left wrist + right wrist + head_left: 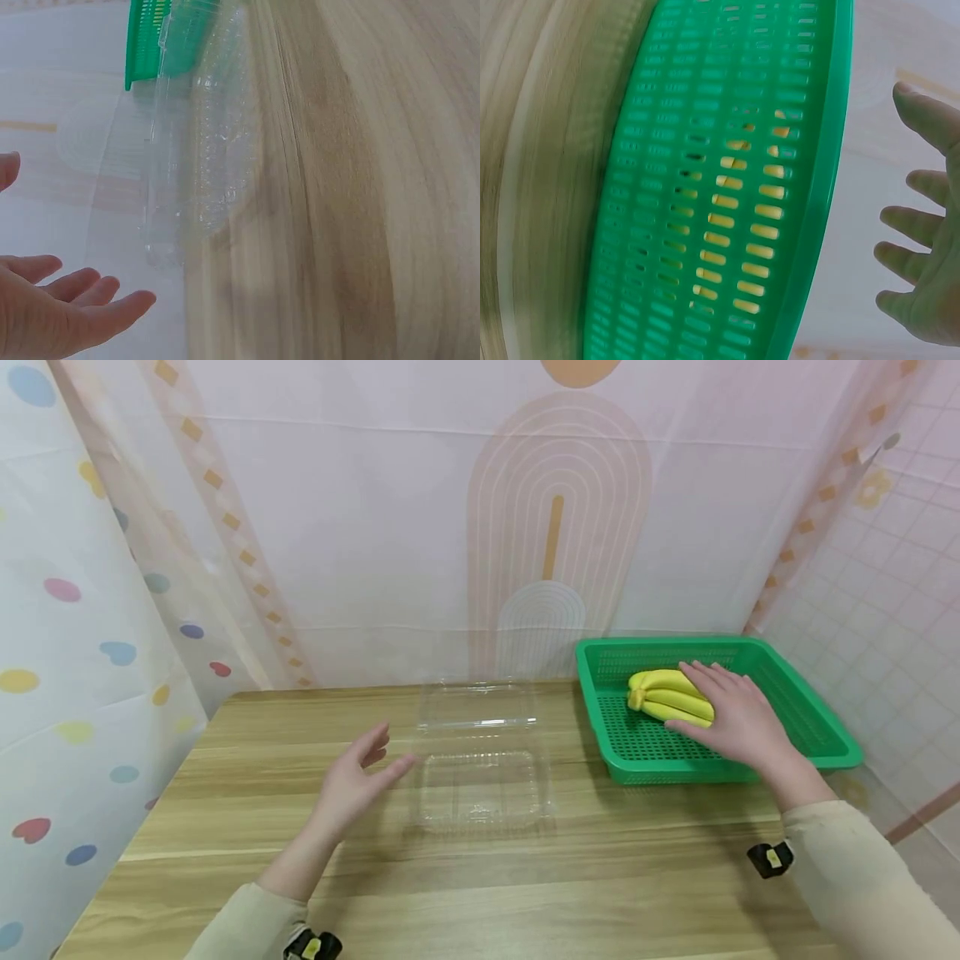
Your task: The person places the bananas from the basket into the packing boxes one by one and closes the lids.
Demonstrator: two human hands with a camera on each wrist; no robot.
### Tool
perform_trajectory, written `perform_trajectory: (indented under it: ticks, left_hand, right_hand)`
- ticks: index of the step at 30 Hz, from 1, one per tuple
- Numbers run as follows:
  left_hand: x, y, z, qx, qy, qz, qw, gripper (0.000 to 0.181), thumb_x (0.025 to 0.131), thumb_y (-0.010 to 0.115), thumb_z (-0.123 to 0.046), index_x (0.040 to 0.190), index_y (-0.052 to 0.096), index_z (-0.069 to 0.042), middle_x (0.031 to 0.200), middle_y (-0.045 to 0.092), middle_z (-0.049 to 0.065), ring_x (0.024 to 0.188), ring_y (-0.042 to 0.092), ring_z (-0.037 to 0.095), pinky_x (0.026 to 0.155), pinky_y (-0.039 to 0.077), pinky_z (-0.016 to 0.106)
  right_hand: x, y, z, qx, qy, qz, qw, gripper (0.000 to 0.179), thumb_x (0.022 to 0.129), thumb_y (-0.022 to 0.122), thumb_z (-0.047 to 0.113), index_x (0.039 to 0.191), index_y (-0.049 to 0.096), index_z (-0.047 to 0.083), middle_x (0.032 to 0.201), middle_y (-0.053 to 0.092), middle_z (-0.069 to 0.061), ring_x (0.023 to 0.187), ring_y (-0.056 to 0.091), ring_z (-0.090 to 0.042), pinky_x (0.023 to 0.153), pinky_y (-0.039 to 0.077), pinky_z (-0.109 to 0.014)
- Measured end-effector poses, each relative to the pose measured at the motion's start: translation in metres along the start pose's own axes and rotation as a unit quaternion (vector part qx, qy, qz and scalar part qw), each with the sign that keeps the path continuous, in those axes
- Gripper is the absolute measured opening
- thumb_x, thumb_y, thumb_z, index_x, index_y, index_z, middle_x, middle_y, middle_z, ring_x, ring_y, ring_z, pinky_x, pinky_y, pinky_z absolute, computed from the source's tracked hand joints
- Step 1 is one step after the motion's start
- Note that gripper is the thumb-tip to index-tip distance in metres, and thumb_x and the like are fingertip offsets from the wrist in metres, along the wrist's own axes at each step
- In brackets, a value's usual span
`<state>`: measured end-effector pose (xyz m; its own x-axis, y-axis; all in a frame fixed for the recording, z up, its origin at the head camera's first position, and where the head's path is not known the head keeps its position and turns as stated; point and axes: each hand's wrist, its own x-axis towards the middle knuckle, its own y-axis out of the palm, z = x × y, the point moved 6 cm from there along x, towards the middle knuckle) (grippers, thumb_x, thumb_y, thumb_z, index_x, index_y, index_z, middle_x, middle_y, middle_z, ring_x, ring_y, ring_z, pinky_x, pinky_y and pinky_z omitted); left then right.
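A bunch of yellow bananas (667, 695) lies in a green plastic basket (622, 767) at the right of the table. Over the bananas' right part is my right hand (738, 714), fingers spread; the right wrist view shows this hand (930, 247) above the basket's rim, holding nothing. A clear plastic clamshell box (480, 789) stands with its lid raised at the table's middle, and the left wrist view shows the box (221, 142) from its side. Just left of it, my left hand (352, 785) hovers with loose fingers and holds nothing.
The wood-grain table (480, 902) carries the box and the basket. Behind it hangs a pale patterned curtain (375, 527), with a dotted curtain (90, 693) along the left. Black cameras (771, 859) are strapped at both wrists.
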<state>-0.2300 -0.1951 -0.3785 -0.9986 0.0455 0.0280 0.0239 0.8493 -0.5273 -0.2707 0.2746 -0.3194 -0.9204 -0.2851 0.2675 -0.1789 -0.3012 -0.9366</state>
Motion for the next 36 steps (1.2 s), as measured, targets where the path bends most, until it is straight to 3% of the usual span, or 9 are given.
perform_trajectory:
  ticks: [5,9,15,20,28,36]
  left_hand:
    - [0.001,0.001,0.009,-0.046,-0.028,0.009,0.9985,0.08,0.093,0.07,-0.039,0.153,0.032,-0.001,0.15,0.039,0.025,0.134,0.042,0.043,0.106,0.042,0.051]
    - [0.002,0.004,0.016,-0.084,-0.052,0.018,0.9949,0.08,0.093,0.072,-0.034,0.152,0.032,0.001,0.149,0.04,0.027,0.133,0.043,0.043,0.097,0.051,0.047]
    - [0.005,0.013,0.029,-0.163,-0.091,0.042,0.9816,0.078,0.094,0.071,-0.026,0.152,0.029,0.004,0.148,0.037,0.031,0.129,0.046,0.045,0.09,0.055,0.047]
    - [0.006,0.019,0.036,-0.201,-0.115,0.049,0.9716,0.072,0.096,0.068,-0.017,0.151,0.028,0.006,0.148,0.037,0.032,0.128,0.047,0.045,0.089,0.055,0.047]
    - [0.005,0.025,0.043,-0.191,-0.125,0.046,0.9725,0.067,0.096,0.066,-0.011,0.15,0.031,0.006,0.144,0.042,0.032,0.123,0.052,0.04,0.085,0.057,0.044]
    - [0.004,0.026,0.047,-0.174,-0.12,0.045,0.9763,0.066,0.095,0.066,-0.01,0.149,0.033,0.007,0.142,0.044,0.032,0.111,0.06,0.03,0.078,0.059,0.039]
  right_hand:
    - [0.005,-0.001,-0.012,0.002,0.01,0.017,0.9998,0.086,0.088,0.072,0.047,0.15,0.037,0.0,0.147,0.041,-0.029,0.136,0.03,-0.053,0.109,0.02,-0.07]
    - [0.008,-0.002,-0.019,0.001,0.014,0.029,0.9995,0.085,0.087,0.073,0.045,0.149,0.038,-0.002,0.146,0.042,-0.03,0.135,0.03,-0.052,0.109,0.02,-0.069]
    - [0.013,-0.006,-0.026,0.0,0.013,0.056,0.9983,0.086,0.088,0.073,0.044,0.15,0.036,-0.003,0.147,0.04,-0.031,0.137,0.028,-0.052,0.109,0.018,-0.069]
    - [0.021,-0.012,-0.03,0.039,-0.003,0.074,0.9965,0.086,0.089,0.074,0.039,0.152,0.032,-0.002,0.149,0.035,-0.033,0.138,0.025,-0.054,0.108,0.022,-0.069]
    - [0.03,-0.014,-0.041,0.127,0.009,0.112,0.9854,0.086,0.092,0.072,0.031,0.155,0.023,0.0,0.154,0.026,-0.033,0.138,0.025,-0.053,0.105,0.028,-0.069]
    - [0.042,-0.018,-0.052,0.175,0.037,0.123,0.9762,0.086,0.095,0.069,0.03,0.158,0.017,0.006,0.157,0.022,-0.03,0.141,0.018,-0.053,0.107,0.021,-0.072]
